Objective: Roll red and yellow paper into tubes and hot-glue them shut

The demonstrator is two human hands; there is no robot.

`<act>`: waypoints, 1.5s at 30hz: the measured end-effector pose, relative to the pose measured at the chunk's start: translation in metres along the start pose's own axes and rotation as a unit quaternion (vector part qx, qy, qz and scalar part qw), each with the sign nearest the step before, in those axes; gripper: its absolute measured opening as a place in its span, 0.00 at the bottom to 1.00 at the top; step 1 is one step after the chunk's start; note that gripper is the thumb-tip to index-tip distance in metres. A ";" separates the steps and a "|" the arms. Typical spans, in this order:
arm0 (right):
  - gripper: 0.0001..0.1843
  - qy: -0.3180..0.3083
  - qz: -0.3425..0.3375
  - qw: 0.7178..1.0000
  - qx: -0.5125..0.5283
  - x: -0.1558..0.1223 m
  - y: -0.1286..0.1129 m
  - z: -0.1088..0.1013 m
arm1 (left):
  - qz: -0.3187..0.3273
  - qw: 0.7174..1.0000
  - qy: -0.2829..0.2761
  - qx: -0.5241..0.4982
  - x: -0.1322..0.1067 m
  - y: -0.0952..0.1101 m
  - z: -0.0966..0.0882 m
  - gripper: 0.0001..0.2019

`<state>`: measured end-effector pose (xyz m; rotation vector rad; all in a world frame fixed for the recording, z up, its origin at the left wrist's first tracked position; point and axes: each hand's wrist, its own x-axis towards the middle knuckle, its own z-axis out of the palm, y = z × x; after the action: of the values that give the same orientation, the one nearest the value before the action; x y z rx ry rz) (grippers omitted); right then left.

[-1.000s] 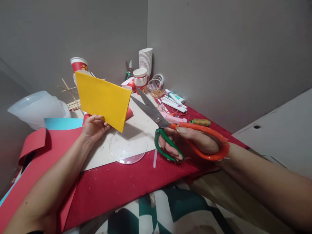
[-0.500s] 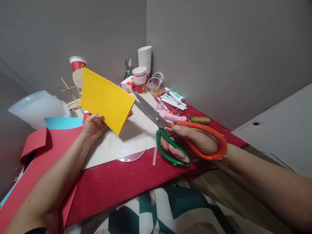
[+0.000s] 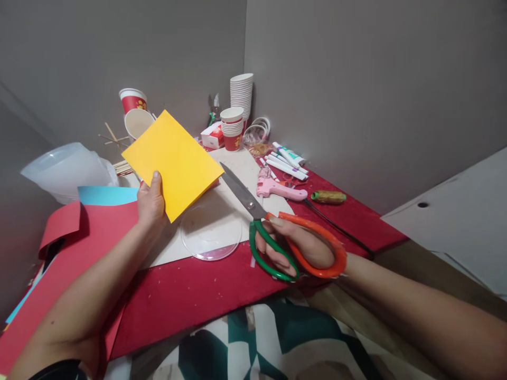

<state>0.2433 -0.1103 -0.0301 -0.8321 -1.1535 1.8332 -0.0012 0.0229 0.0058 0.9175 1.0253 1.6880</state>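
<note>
My left hand [image 3: 151,201] grips a yellow sheet of paper [image 3: 173,162] by its lower left edge and holds it tilted above the table. My right hand [image 3: 299,247] is closed in the handles of large scissors [image 3: 277,232], one loop orange, one green. The steel blades are together and point up-left, their tip just right of the yellow sheet's corner. A clear round plastic lid [image 3: 211,234] lies on the pale board [image 3: 237,174] under the sheet.
Red paper sheets [image 3: 83,248] and a blue sheet [image 3: 106,195] lie at the left beside a translucent plastic tub [image 3: 65,169]. At the back corner stand stacked paper cups [image 3: 241,95], glue tubes [image 3: 285,158], a pink glue gun [image 3: 279,189], a thread spool [image 3: 328,197] and wooden sticks [image 3: 114,140].
The yellow sheet has tipped flatter and lower in my left hand. The scissor blades have closed, and my right hand has moved down and left with the scissors.
</note>
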 end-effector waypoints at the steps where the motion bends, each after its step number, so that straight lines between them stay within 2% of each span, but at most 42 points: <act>1: 0.28 -0.004 -0.004 1.000 0.007 0.001 0.001 0.001 | 0.018 1.000 0.002 0.009 0.000 0.001 -0.001 0.05; 4: 0.28 -0.018 -0.001 0.999 0.038 0.003 0.002 0.005 | 0.062 0.998 0.001 0.028 0.001 0.001 -0.003 0.07; 9: 0.29 -0.032 0.011 0.996 0.081 0.006 0.002 0.007 | 0.098 0.994 -0.005 0.051 0.005 -0.002 -0.006 0.10; 15: 0.33 -0.093 0.030 0.987 0.129 0.008 0.003 0.004 | 0.124 0.991 -0.028 0.037 0.005 -0.003 -0.006 0.11; 20: 0.34 -0.073 0.018 0.986 0.148 0.011 0.002 0.011 | 0.147 0.987 -0.057 0.045 0.003 -0.005 -0.006 0.12; 26: 0.30 -0.017 0.005 0.991 0.132 0.014 0.003 0.022 | 0.132 0.989 -0.036 0.057 0.003 -0.005 -0.007 0.14; 30: 0.30 -0.009 0.003 0.993 0.119 0.013 0.005 0.022 | 0.132 0.989 -0.039 0.053 0.004 -0.004 -0.008 0.13; 35: 0.31 -0.025 0.006 0.991 0.129 0.015 0.006 0.022 | 0.136 0.988 -0.056 0.039 0.006 -0.004 -0.008 0.12; 42: 0.35 -0.101 0.024 0.980 0.169 0.014 0.002 0.018 | 0.133 0.988 -0.064 0.051 0.003 0.000 -0.007 0.11; 45: 0.34 -0.093 0.022 0.981 0.169 0.013 0.000 0.020 | 0.119 0.989 -0.065 0.065 0.000 -0.002 -0.007 0.12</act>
<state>0.2204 -0.1069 -0.0244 -0.5012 -0.9018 2.1029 -0.0070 0.0220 0.0009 1.2607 0.9773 1.7432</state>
